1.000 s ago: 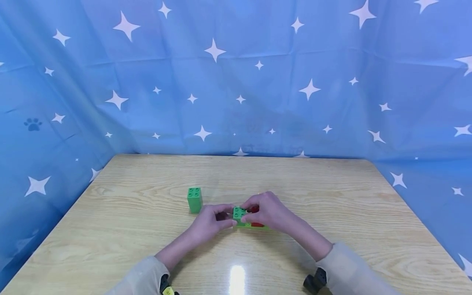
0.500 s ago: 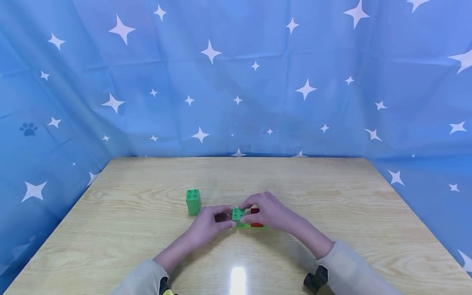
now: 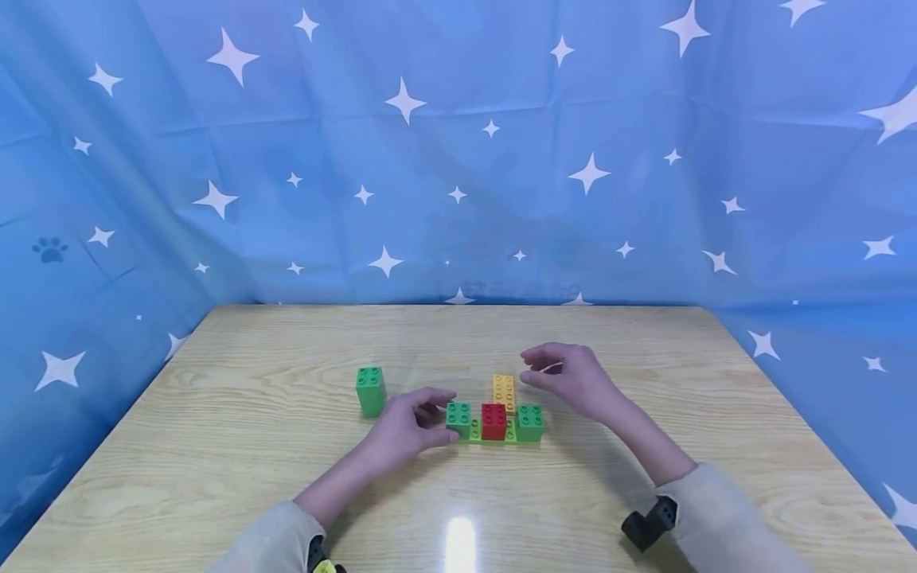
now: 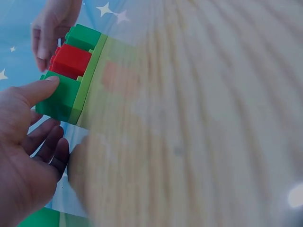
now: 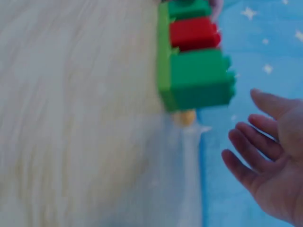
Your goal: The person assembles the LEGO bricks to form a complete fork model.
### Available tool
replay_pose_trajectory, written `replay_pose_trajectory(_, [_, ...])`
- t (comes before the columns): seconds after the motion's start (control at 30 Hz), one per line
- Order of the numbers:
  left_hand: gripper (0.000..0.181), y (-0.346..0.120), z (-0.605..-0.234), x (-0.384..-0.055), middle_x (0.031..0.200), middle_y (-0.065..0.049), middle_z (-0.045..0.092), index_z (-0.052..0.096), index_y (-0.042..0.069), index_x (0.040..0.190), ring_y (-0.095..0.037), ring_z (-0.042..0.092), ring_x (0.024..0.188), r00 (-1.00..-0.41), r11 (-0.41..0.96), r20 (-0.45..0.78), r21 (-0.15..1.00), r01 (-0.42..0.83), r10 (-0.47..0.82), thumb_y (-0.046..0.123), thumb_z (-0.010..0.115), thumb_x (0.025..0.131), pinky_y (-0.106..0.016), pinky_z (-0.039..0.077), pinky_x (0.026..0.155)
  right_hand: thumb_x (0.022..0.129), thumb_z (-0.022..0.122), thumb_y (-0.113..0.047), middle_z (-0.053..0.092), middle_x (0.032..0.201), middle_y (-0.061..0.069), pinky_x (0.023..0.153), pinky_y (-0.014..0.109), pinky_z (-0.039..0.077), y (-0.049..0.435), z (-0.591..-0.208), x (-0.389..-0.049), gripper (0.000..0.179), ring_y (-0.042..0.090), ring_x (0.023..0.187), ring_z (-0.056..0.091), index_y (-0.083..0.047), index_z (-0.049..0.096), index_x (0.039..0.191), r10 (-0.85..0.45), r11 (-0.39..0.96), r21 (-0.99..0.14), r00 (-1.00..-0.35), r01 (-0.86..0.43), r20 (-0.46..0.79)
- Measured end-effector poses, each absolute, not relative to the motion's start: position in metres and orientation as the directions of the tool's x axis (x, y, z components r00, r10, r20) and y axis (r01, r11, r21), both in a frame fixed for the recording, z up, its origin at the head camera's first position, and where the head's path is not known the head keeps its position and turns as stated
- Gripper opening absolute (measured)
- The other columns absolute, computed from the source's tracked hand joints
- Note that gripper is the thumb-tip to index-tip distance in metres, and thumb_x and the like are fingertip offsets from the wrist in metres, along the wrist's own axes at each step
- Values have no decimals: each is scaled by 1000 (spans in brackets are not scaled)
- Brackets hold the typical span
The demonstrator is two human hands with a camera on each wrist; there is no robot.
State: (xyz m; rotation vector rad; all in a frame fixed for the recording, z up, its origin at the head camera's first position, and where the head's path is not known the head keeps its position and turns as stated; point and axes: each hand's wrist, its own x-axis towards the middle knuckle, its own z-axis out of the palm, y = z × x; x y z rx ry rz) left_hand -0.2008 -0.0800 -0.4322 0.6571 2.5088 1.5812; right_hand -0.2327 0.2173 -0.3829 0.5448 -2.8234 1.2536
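On the table lies a long lime-green base brick with a red brick in its middle and a green brick at each end. My left hand holds the left green brick, thumb on its near face and index finger reaching behind it. The other fingers hang loosely curled below in the left wrist view. Up and to the right of the right green brick, my right hand is raised with fingers spread and nothing in them. Its fingertips are near a yellow-orange brick just behind the row.
A tall green block stands left of the row, just beyond my left hand. The wooden table ends at the back against a blue star-patterned cloth.
My right hand has let go of the row and moved up and right, bringing the right green brick and the yellow-orange brick into view. My left hand stays at the left green brick.
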Motion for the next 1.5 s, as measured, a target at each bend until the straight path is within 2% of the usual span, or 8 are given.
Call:
replay_pose_trajectory(0.13, [54,-75,-429,-202,119,-5,69,66,6,134,-21,65,100,-896,368,153,873,321,417,14,86,84,-36,56,83,93,74,-3,69,124,19,89,43,58,225,-395,-246,36,34,108,68,1,69,128,-370,621,-705,-921,-342,120])
replay_pose_trajectory(0.37, [54,-59,-427,-202,123,-5,69,68,7,132,-17,61,89,-886,371,148,868,330,440,14,88,82,-30,53,74,92,74,0,63,136,14,97,51,53,220,-405,-268,43,37,122,61,-8,68,134,-558,620,-650,-829,-440,28])
replay_pose_trajectory(0.53, [52,-53,-427,-202,129,-4,68,69,9,132,-22,63,112,-883,360,131,878,314,450,13,86,83,-36,53,93,89,71,7,62,138,14,101,55,50,214,-406,-278,47,40,129,53,-8,68,134,-672,591,-594,-740,-546,12])
replay_pose_trajectory(0.63, [50,-51,-428,-202,132,-3,67,70,11,132,-24,60,125,-884,351,117,888,297,453,12,86,84,-40,50,102,89,72,6,62,137,15,102,55,49,212,-407,-281,46,40,129,53,-7,69,133,-696,579,-600,-718,-552,-10])
replay_pose_trajectory(0.77, [49,-48,-428,-203,129,-3,69,71,12,131,-24,60,125,-887,342,94,900,269,452,12,86,84,-39,50,101,90,75,-1,65,131,14,99,53,51,211,-408,-281,40,36,121,58,-4,70,130,-676,594,-598,-737,-538,-9])
replay_pose_trajectory(1.03, [43,-48,-431,-206,125,0,71,73,13,127,-25,59,126,-879,357,106,886,296,465,14,85,86,-45,46,106,88,83,-14,68,99,0,80,37,55,214,-412,-280,30,16,88,63,-6,75,115,-485,689,-637,-873,-347,-48])
replay_pose_trajectory(1.33, [40,-43,-432,-207,122,2,72,74,15,125,-19,62,119,-869,380,145,857,349,472,14,84,86,-38,49,100,88,82,-11,68,97,1,78,35,57,226,-415,-272,29,15,86,65,-2,75,114,-456,685,-645,-890,-338,-17])
replay_pose_trajectory(1.5, [40,-44,-431,-206,120,0,72,75,16,124,-18,63,113,-894,367,127,880,302,430,14,85,85,-37,53,94,89,78,-1,69,97,2,76,33,58,231,-417,-267,26,17,87,67,0,74,115,-455,678,-645,-891,-352,8])
